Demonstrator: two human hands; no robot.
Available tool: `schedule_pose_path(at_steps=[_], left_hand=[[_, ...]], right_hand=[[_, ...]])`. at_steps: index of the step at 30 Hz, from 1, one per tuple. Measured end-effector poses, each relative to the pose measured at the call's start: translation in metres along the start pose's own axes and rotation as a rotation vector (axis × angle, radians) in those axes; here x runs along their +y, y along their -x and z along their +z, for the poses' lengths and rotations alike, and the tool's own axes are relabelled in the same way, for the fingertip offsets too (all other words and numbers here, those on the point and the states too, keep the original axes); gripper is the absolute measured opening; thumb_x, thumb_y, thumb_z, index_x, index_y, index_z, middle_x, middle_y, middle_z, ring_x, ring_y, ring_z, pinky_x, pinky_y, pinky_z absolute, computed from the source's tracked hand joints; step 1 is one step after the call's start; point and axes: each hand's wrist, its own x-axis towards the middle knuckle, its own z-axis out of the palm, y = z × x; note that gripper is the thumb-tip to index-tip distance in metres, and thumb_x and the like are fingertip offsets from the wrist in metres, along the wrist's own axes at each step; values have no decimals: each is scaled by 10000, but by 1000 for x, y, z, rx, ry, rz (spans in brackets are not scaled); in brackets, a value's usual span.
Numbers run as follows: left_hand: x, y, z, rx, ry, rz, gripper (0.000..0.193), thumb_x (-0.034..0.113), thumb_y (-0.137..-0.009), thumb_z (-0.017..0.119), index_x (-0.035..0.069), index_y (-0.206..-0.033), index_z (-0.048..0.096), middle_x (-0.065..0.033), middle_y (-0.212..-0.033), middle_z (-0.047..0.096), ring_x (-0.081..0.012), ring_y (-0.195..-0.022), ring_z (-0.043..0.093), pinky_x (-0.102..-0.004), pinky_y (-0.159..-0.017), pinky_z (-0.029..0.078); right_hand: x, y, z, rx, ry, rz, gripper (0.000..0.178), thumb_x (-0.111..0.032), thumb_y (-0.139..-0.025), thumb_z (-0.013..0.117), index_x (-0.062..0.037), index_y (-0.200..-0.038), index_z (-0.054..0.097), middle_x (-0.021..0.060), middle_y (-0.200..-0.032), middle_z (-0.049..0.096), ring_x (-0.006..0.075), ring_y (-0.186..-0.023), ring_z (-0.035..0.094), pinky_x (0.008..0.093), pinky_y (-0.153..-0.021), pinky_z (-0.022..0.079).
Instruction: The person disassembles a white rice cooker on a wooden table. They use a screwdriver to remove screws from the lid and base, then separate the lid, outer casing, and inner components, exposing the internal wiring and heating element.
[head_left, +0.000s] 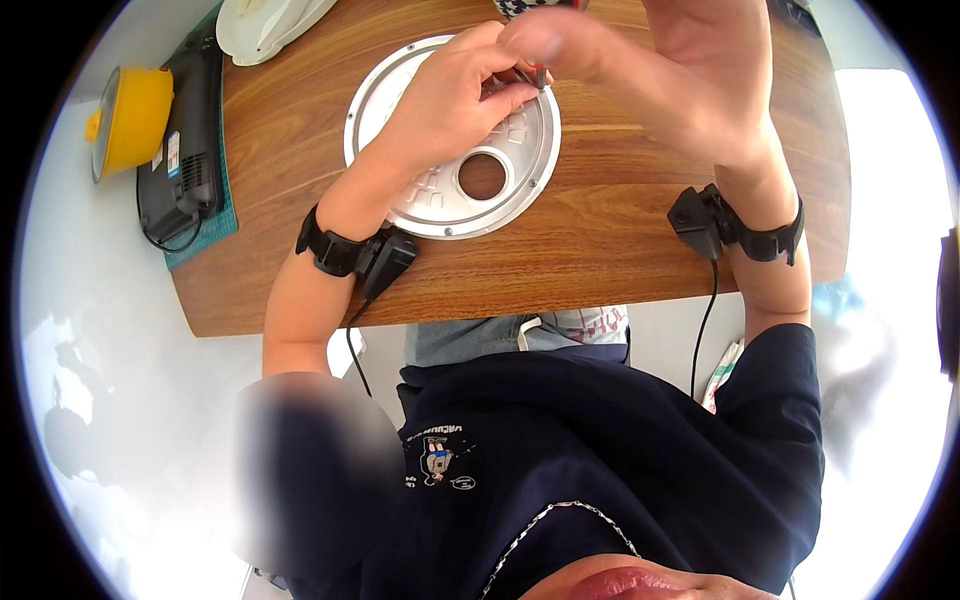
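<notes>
A round silver metal plate [455, 225] lies on the wooden table, with a large hole near its front and small screws around its rim. My left hand [450, 100] is over the plate, fingers closed in a pinch on a small dark metal piece [541, 77] with a bit of red beside it. The piece is above the plate's right rim, and its far end is partly hidden. Nearer the camera, my right hand [690, 85] is raised to the right of the plate, thumb stretched toward the left hand. The top edge cuts off its other fingers; nothing shows in it.
At the left, a black device [185, 165] with a cord rests on a green mat [215, 240], beside a yellow bowl-shaped container [140, 115]. A white tray [270, 30] is at the back left. Both wrists wear black straps with boxes and trailing cables [711, 320].
</notes>
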Motion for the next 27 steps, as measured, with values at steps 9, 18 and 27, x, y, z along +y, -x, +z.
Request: schedule_pose_path(at_steps=[9, 18, 27], left_hand=[[0, 1, -1, 7, -68, 3, 141, 5, -899, 734, -6, -1030, 684, -60, -1023, 631, -182, -879, 688, -302, -752, 534], [-1, -2, -1, -20, -37, 5, 121, 14, -898, 739, -9, -1003, 684, -47, -1017, 631, -174, -869, 672, -294, -747, 534], [4, 0, -1, 14, -22, 32, 136, 24, -901, 741, 4, -1027, 694, -51, -1005, 624, -175, -874, 672, -302, -741, 521]], right_hand=[[-9, -3, 1, -23, -124, 65, 355, 3, -901, 686, 70, -1243, 617, 135, -1168, 666, 166, -1016, 619, 308, -903, 511], [-16, 2, 9, 119, -243, 216, 330, 16, -918, 595, 85, -1241, 621, 148, -1113, 680, 162, -992, 606, 301, -870, 506], [-43, -16, 21, 157, -125, 320, 364, 22, -924, 613, 94, -1281, 602, 165, -1185, 659, 184, -1043, 619, 308, -908, 513]])
